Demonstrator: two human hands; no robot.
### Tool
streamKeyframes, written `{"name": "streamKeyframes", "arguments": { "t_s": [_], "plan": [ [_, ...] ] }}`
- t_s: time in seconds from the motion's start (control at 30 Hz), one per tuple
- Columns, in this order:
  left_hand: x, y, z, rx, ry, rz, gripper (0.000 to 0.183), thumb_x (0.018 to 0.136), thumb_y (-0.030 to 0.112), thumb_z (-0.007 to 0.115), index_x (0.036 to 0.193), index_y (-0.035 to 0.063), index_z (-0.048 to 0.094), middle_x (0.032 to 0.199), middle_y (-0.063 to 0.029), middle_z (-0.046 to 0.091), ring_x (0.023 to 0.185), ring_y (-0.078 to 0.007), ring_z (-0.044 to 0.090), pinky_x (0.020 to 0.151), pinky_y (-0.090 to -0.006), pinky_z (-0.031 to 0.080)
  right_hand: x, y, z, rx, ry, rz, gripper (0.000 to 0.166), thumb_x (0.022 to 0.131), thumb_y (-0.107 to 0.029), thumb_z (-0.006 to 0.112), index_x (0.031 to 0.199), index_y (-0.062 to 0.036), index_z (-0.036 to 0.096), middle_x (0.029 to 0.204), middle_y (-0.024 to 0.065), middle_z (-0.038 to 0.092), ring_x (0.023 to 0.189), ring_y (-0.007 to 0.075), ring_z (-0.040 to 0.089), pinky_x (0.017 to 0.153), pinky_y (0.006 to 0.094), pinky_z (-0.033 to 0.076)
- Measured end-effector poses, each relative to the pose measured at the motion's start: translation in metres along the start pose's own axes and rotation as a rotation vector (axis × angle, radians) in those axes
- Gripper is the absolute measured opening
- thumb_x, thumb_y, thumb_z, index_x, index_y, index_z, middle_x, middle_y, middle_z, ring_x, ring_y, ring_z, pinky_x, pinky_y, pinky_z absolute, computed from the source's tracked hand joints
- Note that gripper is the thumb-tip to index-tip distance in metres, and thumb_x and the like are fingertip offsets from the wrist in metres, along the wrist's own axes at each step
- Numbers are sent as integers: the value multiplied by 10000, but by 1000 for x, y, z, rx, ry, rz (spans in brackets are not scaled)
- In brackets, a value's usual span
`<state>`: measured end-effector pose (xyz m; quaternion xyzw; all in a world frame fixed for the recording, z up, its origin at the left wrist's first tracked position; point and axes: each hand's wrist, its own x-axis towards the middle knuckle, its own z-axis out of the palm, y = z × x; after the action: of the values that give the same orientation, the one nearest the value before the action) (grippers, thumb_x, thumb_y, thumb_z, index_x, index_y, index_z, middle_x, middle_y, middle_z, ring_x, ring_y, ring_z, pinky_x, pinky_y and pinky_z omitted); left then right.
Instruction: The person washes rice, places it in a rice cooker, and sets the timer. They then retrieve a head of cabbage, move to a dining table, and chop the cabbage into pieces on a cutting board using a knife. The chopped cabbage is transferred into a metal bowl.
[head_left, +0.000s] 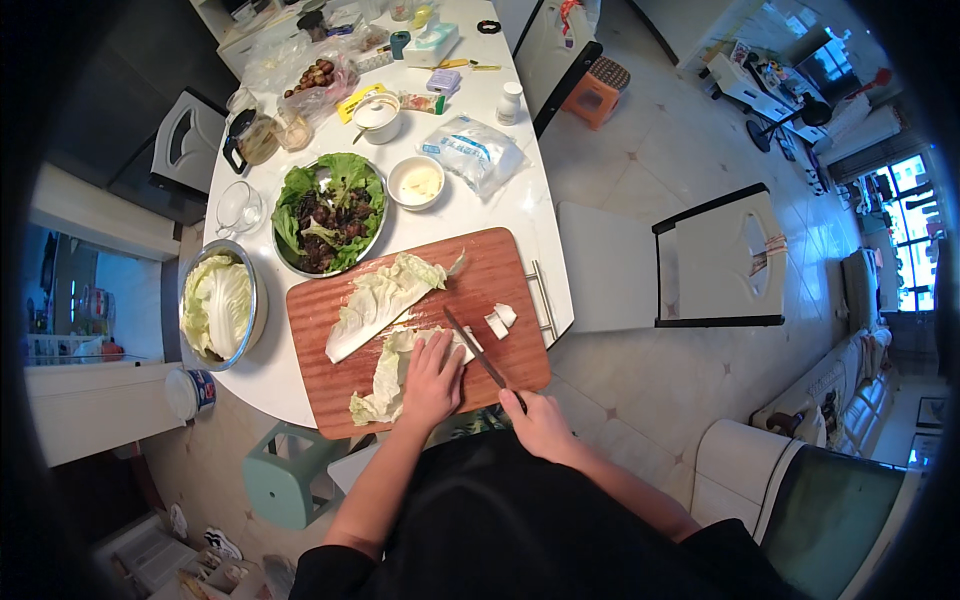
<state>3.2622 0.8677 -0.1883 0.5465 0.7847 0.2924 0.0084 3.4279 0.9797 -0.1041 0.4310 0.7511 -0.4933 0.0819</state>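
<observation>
My right hand (541, 424) grips the handle of a kitchen knife (476, 351), its blade slanting up and left over the wooden cutting board (322, 304). Under the spread fingers of my left hand (433, 375) a napa cabbage leaf (386, 379) is pressed flat, its white stem end against the blade. Another cabbage leaf (386, 296) lies whole across the upper part of the board. To the right of the knife sit several cut white stem pieces (500, 321).
Left of the board stands a metal bowl (262, 315) of cabbage leaves (217, 307). Behind it are a bowl of lettuce and dark meat (330, 217), a white bowl (416, 184), a plastic bag (472, 154) and a glass cup (240, 208). A chair (720, 259) stands right, a green stool (292, 480) lower left.
</observation>
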Motion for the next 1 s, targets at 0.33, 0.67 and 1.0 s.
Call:
{"name": "streamKeyframes", "arguments": {
  "t_s": [0.33,0.67,1.0],
  "plan": [
    [-4,-6,9,-127,122,-57,207,726,64,716,913,2,652,1100,-182,595,1118,-376,545,1005,-514,422,-4,11,19,-27,-71,-35,547,958,-508,427,997,-11,651,875,294,634,897,482,586,798,531,461],
    [-6,-6,12,-111,130,-61,210,717,56,712,911,-6,660,1107,-181,604,1119,-382,552,1009,-515,416,9,-16,29,-23,5,11,555,949,-508,440,1001,2,652,901,295,635,928,476,586,827,538,456],
    [-2,-5,5,-66,122,-14,276,751,98,733,1003,13,663,1127,-159,616,1134,-342,557,1021,-507,402,28,12,19,-14,75,19,605,935,-541,446,930,27,655,898,316,630,922,484,592,818,534,464]
  ]
}}
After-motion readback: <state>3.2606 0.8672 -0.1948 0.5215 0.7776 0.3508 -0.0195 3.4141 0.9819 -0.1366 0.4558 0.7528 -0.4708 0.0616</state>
